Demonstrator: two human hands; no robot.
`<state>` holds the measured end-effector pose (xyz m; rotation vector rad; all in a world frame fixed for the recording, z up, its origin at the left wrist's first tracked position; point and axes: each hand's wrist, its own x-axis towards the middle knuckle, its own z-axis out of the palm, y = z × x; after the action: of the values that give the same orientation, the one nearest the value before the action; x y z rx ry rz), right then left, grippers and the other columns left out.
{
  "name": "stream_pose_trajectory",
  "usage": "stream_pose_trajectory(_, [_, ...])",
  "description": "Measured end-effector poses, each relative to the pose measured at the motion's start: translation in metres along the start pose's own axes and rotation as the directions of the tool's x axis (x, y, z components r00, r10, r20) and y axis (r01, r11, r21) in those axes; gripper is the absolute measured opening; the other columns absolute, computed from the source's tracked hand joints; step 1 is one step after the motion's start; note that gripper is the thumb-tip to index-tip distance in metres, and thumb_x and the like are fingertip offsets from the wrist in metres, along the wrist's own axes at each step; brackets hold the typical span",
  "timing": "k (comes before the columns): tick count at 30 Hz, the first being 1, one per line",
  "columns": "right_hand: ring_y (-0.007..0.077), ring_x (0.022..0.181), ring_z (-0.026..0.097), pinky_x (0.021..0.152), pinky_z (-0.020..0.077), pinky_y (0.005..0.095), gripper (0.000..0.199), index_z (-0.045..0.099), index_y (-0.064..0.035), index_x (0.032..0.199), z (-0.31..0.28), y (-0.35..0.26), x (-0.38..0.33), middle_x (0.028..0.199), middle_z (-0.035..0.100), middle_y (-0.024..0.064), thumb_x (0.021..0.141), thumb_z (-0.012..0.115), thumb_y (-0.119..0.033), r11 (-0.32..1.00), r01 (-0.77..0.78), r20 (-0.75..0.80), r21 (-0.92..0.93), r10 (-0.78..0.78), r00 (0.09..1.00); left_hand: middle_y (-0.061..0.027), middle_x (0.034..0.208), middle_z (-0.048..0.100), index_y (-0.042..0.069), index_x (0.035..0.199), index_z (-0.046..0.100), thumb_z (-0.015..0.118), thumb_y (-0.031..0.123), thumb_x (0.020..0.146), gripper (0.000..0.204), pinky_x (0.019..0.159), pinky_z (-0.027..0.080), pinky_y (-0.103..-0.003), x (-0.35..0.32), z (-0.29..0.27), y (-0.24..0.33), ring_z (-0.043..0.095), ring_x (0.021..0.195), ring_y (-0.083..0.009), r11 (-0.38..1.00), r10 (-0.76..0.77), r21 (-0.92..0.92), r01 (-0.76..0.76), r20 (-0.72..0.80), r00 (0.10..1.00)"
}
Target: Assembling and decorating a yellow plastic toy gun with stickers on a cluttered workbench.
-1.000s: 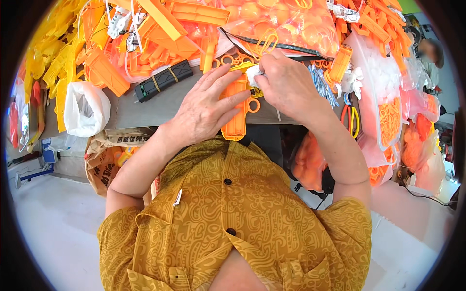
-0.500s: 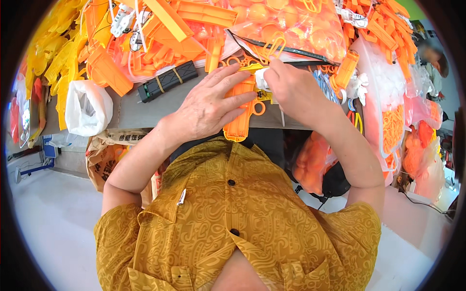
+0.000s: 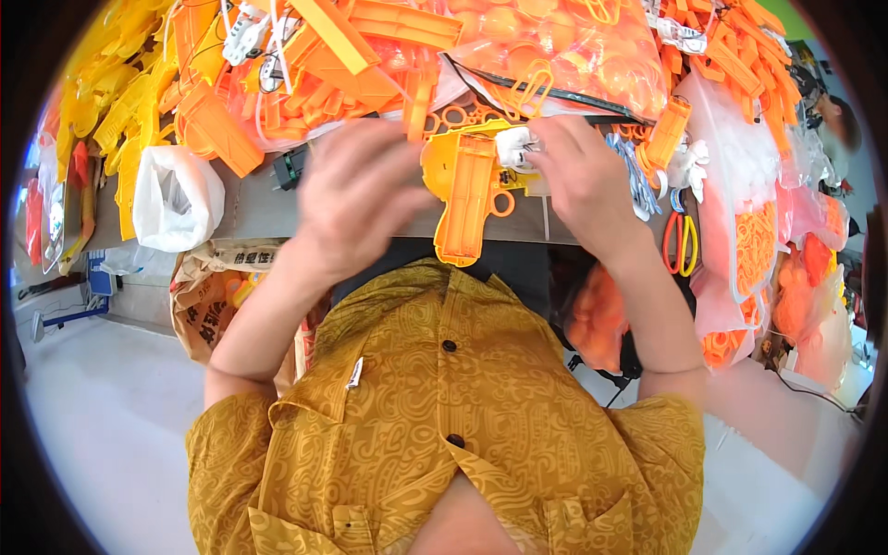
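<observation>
A toy gun shell half (image 3: 465, 208), orange at the grip and yellow at its rounded upper part, lies at the table's near edge with its hollow inside up. A white plastic mechanism (image 3: 515, 148) sits at its right side, above the orange trigger ring (image 3: 501, 203). My right hand (image 3: 585, 180) has its fingers closed against that white mechanism. My left hand (image 3: 359, 196) is smeared by motion just left of the shell, apart from it. It partly covers a dark, long part (image 3: 289, 169) on the table.
Orange shells (image 3: 215, 128) and yellow shells (image 3: 92, 102) are heaped at the far left. A white bag (image 3: 178, 199) stands at the left edge. Behind lies a clear bag of orange parts (image 3: 573, 55). Scissors (image 3: 683, 245) with red and yellow handles hang at the right.
My left hand has come off the shell and moved left, uncovering its yellow upper part. My right hand has shifted slightly right and stays by the white mechanism.
</observation>
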<state>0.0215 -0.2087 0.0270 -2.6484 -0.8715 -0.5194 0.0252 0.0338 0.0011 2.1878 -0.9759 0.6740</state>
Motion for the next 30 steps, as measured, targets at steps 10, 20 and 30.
stream_pose_trajectory(10, [0.0286,0.088,0.052,0.071,0.0456,0.0349,0.061,0.053,-0.007,0.11,0.027,-0.08,-0.048,0.105,0.045,0.0154,0.059,0.074,-0.033,0.943,-0.301,0.097,0.146,0.289,0.952,-0.0132,0.101,0.05,0.001,0.112,0.048,0.064,0.004,0.068,0.046,0.086,0.035,-0.04,-0.023,-0.03,-0.029,0.047,0.095,-0.0306,0.865,-0.392,0.427,0.264,0.246,0.886])
stream_pose_trajectory(20, [0.0293,0.084,0.052,0.066,0.0461,0.0334,0.055,0.054,-0.0087,0.109,0.04,-0.079,-0.053,0.107,0.041,0.02,0.061,0.073,-0.027,0.952,-0.257,0.07,0.167,0.248,0.966,-0.0154,0.108,0.052,-0.002,0.112,0.04,0.062,0.002,0.074,0.044,0.093,0.034,-0.036,-0.023,-0.038,-0.001,0.048,0.106,-0.0269,0.786,-0.516,-0.39,0.479,0.012,0.856])
stream_pose_trajectory(30, [0.023,0.07,0.051,0.057,0.0441,0.0294,0.051,0.053,-0.0086,0.105,0.041,-0.078,-0.053,0.101,0.042,0.0178,0.061,0.072,-0.025,0.959,-0.214,0.038,0.186,0.211,0.977,-0.0138,0.091,0.06,-0.005,0.103,0.049,0.061,0.003,0.074,0.033,0.079,0.047,-0.036,0.059,0.015,-0.002,0.06,0.083,-0.0248,-0.037,-0.527,-0.863,0.505,0.446,0.723])
